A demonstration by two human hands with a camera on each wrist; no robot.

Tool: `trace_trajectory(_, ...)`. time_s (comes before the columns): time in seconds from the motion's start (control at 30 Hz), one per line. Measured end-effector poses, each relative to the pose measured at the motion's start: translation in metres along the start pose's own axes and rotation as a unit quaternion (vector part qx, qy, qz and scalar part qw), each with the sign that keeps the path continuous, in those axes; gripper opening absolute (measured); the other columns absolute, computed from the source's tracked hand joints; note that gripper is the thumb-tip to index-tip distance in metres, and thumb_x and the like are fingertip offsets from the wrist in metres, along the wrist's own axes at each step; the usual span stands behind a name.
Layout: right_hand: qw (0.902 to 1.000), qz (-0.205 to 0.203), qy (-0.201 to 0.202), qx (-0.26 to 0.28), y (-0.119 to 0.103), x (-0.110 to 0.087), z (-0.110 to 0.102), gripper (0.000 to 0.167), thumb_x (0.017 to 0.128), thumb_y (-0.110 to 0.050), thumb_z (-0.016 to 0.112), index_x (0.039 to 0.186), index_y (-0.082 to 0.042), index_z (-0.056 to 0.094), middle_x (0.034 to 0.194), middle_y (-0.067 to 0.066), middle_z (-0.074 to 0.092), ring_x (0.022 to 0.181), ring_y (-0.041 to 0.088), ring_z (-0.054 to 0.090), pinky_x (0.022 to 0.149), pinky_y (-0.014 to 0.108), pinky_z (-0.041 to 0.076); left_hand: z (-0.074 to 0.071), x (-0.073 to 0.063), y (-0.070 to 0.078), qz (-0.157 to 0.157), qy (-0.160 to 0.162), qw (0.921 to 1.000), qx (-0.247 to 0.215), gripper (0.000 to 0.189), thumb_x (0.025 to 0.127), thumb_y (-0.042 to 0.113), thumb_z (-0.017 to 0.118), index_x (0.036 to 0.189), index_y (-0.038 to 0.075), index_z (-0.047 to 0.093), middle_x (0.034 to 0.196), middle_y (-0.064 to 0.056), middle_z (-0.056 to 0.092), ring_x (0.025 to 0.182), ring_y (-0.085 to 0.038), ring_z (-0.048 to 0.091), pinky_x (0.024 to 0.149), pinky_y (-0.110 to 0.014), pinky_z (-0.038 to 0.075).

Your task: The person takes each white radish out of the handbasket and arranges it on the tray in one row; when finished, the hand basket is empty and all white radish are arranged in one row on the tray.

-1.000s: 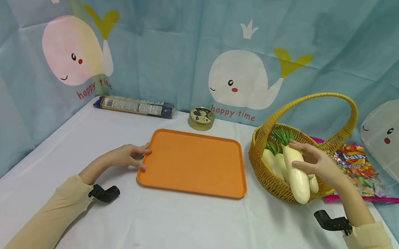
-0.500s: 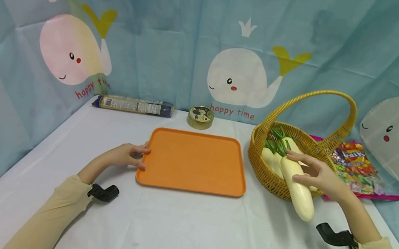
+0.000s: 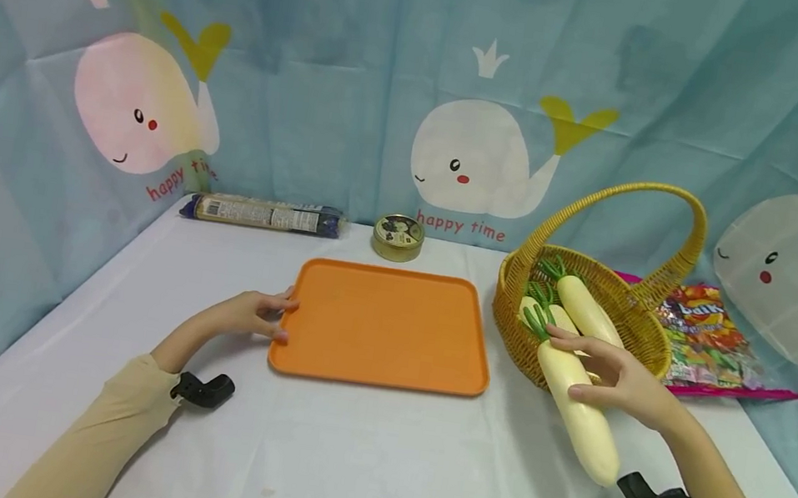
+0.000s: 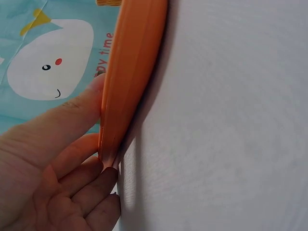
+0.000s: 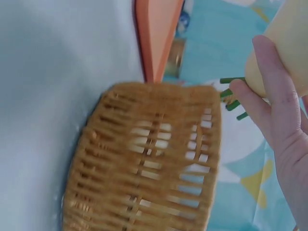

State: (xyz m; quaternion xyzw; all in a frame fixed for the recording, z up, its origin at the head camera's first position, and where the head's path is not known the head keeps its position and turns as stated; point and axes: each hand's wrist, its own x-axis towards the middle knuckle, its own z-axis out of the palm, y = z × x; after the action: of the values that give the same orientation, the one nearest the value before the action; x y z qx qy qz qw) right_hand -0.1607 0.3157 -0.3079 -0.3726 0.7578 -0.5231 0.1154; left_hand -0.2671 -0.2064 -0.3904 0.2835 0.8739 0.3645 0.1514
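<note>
- The bag (image 3: pixel 710 342) by the right edge of the table (image 3: pixel 372 456) is partly hidden by the basket (image 3: pixel 518 340).
- By the back edge, the tin label (image 3: pixel 399 229) cannot be read.
- In the right wrist view, the held radish (image 5: pixel 291 41) is cut off.

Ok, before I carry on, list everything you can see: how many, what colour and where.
radish in hand: one, cream-white with green top, at the basket's near side
radishes in basket: at least three, cream-white with green tops, partly hidden
basket: one, yellow-brown wicker, right of the tray
tray: one, orange, mid-table
tin: one, gold with dark lid label, behind the tray
long packet: one, dark-blue ends, back left
bag: one, multicoloured, pink-edged, right of and behind the basket
table: one, white, under everything
backdrop: blue with whale prints, behind and beside the table
left hand: one, pinching the tray's left edge
right hand: one, gripping the radish
sleeves: two, beige, on the forearms
wrist devices: two, black, one per wrist
</note>
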Motion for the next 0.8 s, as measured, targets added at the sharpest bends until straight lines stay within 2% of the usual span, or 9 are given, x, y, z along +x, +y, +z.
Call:
trace_trajectory(0.1,0.9999,-0.013,-0.010,-0.003,-0.002,0.007,0.004,0.052,0.081,0.015,0.052,0.131,0.007,0.037,0.144,0.012,0.024,0.126,0.013,0.031,0.087,0.027,0.041,-0.001,-0.001,0.000,-0.004,0.001,1.0000,-0.004,0.067,0.078,0.024,0.070,0.130,-0.006,0.041,0.140,-0.024,0.019,0.126,-0.040,0.021,0.098,-0.050,0.021)
trace_trajectory(0.3,0.9996,-0.022,-0.010,-0.014,-0.003,0.021,0.012,0.052,0.081,0.013,0.055,0.130,0.007,0.039,0.142,0.018,0.024,0.128,0.014,0.027,0.092,0.025,0.036,0.000,-0.002,0.001,0.000,-0.002,1.0000,-0.004,0.068,0.079,0.023,0.069,0.130,-0.008,0.039,0.139,-0.025,0.019,0.126,-0.040,0.020,0.098,-0.051,0.021)
trace_trajectory(0.47,0.9994,0.003,0.019,-0.028,0.001,0.033,0.019,0.049,0.082,0.008,0.059,0.128,0.005,0.042,0.140,0.024,0.025,0.128,0.015,0.026,0.094,0.022,0.033,0.004,-0.001,0.001,0.003,-0.005,1.0000,-0.006,0.068,0.079,0.023,0.070,0.130,-0.009,0.039,0.139,-0.027,0.020,0.125,-0.042,0.019,0.097,-0.052,0.021)
trace_trajectory(0.67,0.9974,0.051,0.051,-0.005,0.010,0.060,0.027,0.051,0.082,-0.003,0.063,0.129,0.002,0.044,0.142,0.016,0.027,0.129,0.024,0.023,0.097,0.023,0.029,0.005,0.000,0.000,-0.004,-0.010,0.9999,-0.012,0.068,0.079,0.024,0.069,0.131,-0.008,0.038,0.139,-0.026,0.018,0.126,-0.040,0.018,0.099,-0.050,0.020)
trace_trajectory(0.8,0.9963,0.057,0.063,0.013,0.016,0.084,0.030,0.053,0.081,-0.008,0.066,0.129,-0.001,0.045,0.142,0.009,0.030,0.129,0.020,0.024,0.100,0.031,0.027,0.002,0.000,-0.003,0.000,-0.007,0.9997,-0.022,0.067,0.079,0.021,0.069,0.131,-0.009,0.038,0.140,-0.026,0.017,0.127,-0.040,0.017,0.099,-0.050,0.020)
